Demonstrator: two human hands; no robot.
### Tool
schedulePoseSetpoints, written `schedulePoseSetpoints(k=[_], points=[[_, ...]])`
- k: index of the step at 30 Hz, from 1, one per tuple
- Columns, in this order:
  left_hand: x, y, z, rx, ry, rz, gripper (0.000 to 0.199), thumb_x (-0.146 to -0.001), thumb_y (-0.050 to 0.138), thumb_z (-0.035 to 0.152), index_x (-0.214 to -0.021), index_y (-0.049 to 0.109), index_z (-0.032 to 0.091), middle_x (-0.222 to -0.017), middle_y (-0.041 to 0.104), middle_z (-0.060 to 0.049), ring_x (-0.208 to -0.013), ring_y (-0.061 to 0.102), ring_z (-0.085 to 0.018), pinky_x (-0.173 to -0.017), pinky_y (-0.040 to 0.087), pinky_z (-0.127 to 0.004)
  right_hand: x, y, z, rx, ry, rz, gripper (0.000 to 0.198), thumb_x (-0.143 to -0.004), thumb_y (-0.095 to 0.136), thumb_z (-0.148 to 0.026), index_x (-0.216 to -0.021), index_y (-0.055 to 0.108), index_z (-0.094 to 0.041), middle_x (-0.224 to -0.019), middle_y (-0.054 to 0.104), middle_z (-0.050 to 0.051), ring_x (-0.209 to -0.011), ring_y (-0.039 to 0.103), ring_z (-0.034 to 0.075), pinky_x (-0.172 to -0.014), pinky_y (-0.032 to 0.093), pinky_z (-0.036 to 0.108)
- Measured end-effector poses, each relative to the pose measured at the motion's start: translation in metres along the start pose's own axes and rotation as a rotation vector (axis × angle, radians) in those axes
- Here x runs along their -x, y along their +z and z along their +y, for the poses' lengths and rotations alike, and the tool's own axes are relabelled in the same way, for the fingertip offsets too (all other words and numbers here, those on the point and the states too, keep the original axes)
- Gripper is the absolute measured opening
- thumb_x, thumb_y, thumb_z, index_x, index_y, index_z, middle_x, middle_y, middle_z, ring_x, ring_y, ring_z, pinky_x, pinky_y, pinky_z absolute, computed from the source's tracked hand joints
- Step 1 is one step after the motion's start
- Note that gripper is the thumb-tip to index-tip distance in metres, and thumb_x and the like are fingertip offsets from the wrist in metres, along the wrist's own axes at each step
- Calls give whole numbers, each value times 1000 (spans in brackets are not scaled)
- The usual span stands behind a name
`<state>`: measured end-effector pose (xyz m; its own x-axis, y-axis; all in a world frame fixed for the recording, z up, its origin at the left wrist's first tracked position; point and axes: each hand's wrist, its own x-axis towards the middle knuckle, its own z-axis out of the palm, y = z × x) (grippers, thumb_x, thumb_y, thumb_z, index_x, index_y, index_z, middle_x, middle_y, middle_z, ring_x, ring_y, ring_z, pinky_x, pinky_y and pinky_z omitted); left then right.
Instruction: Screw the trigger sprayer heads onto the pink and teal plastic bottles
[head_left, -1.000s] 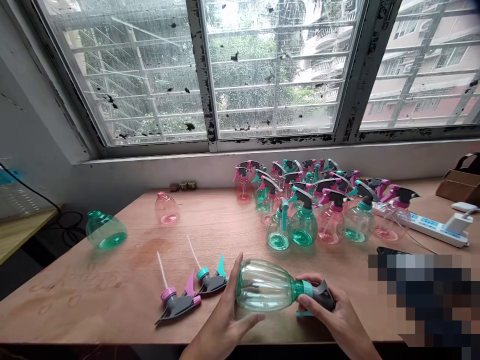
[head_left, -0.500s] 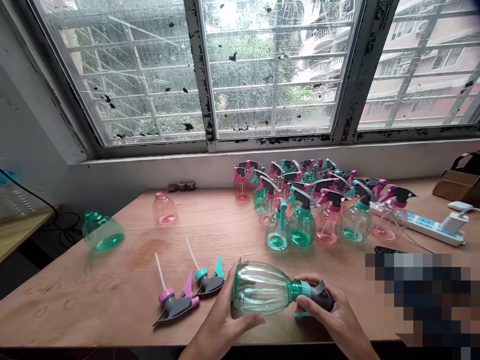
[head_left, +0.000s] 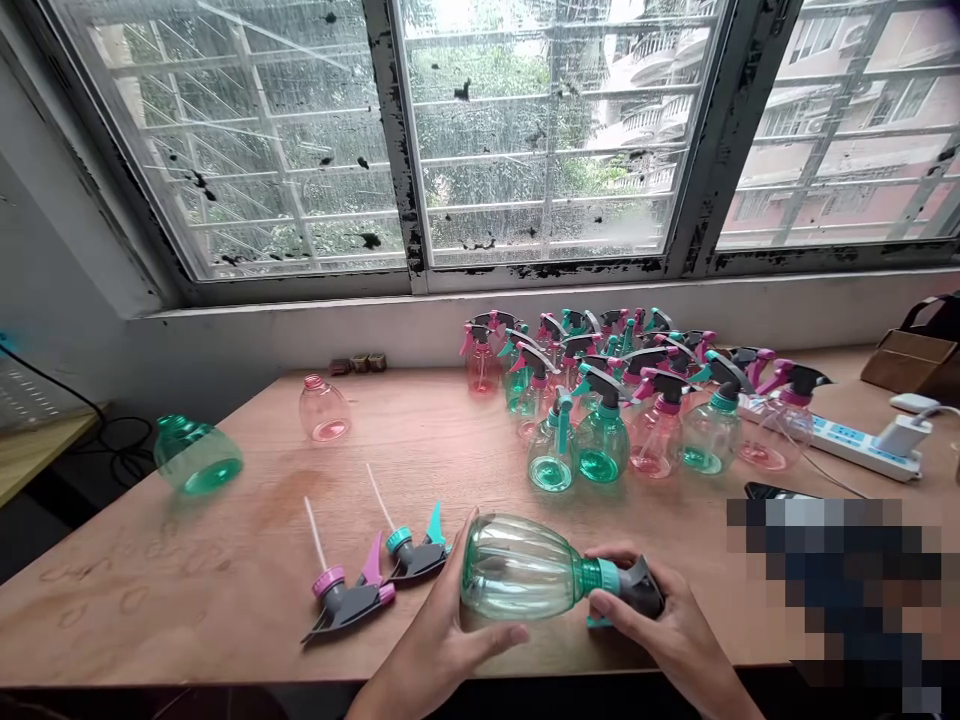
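A clear green spray bottle point(head_left: 521, 568) lies sideways in the air between my hands, above the table's front edge. My left hand point(head_left: 457, 620) cups its base, the fingers behind it and the thumb below. At the neck, my right hand point(head_left: 660, 610) grips the grey and teal spray head, with the thumb across the collar. Left of my left hand lie two loose spray heads: one with a pink collar and trigger point(head_left: 349, 600), another in teal point(head_left: 416, 550), each with its tube pointing up and back.
On the left stand a headless pink bottle point(head_left: 325, 410) and a headless green bottle point(head_left: 199, 455). Several assembled spray bottles point(head_left: 600, 440) crowd the back right. Beside them are a white power strip point(head_left: 862, 447), a phone point(head_left: 780, 491) and a brown box point(head_left: 919, 345).
The whole view has shifted slightly, so everything sits a little higher and further left. Both hands keep their hold on the green spray bottle, with hardly any movement of it.
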<state>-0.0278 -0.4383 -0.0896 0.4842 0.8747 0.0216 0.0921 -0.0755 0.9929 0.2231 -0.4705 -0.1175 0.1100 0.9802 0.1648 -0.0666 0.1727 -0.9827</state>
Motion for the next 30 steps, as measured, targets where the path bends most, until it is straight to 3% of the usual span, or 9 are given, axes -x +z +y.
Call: schedulePoseSetpoints(k=[3, 6, 10, 12, 15, 21, 25, 30], points=[[0, 0, -1, -34, 27, -8, 104, -85, 76, 35, -156, 1, 37, -165, 22, -3, -148, 27, -30, -124, 14, -47, 0, 0, -2, -27, 16, -25, 25, -77, 81, -35, -96, 74, -20, -65, 71, -1, -59, 67, 18, -55, 56, 26], [-1, 0, -1, -46, 47, -13, 101, -88, 72, 34, -156, -3, 37, -163, 26, -4, -147, 29, -30, -124, 11, -49, 0, 1, -4, -32, 9, -29, 25, -76, 81, -36, -95, 75, -21, -68, 72, -1, -59, 68, 18, -55, 56, 26], [0, -1, 1, -3, -1, -10, 117, -80, 79, 42, -157, -8, 30, -167, 10, -5, -152, 11, -33, -125, 5, -49, 1, 2, -4, -19, 7, 2, 27, -73, 83, -38, -92, 76, -20, -72, 70, 0, -60, 68, 19, -53, 56, 26], [0, -2, 2, 24, -30, -21, 112, -82, 76, 46, -157, -4, 28, -168, 6, -5, -153, 8, -34, -125, 6, -49, 1, 3, -3, -8, -2, 10, 28, -72, 83, -39, -92, 76, -20, -72, 70, 0, -60, 68, 19, -53, 56, 27], [0, -2, 2, 1, -28, -24, 104, -82, 76, 43, -158, 7, 28, -167, 14, -5, -152, 7, -35, -125, 6, -51, 1, 3, -3, -14, -5, 10, 29, -74, 82, -39, -93, 75, -19, -67, 71, 0, -58, 67, 19, -54, 56, 28], [-1, 0, 3, -15, 27, -21, 102, -88, 71, 36, -156, -4, 36, -166, 17, -2, -151, 19, -30, -125, 5, -51, 1, 2, -3, -20, 11, 3, 30, -75, 81, -40, -96, 74, -19, -63, 70, -1, -58, 66, 19, -55, 56, 28], [-1, -1, 1, 15, -13, -31, 112, -82, 77, 41, -157, -5, 30, -167, 11, -5, -153, 11, -31, -126, 6, -49, 2, 2, -5, -29, 15, -4, 29, -75, 82, -39, -95, 74, -19, -66, 72, 0, -58, 68, 19, -55, 57, 28], [0, -2, -1, 17, -24, -18, 99, -85, 74, 41, -158, 9, 26, -167, 15, -7, -153, 11, -31, -125, 9, -48, 1, 2, -6, -32, 19, -17, 29, -75, 82, -38, -95, 75, -18, -65, 71, 0, -58, 68, 19, -55, 58, 29]])
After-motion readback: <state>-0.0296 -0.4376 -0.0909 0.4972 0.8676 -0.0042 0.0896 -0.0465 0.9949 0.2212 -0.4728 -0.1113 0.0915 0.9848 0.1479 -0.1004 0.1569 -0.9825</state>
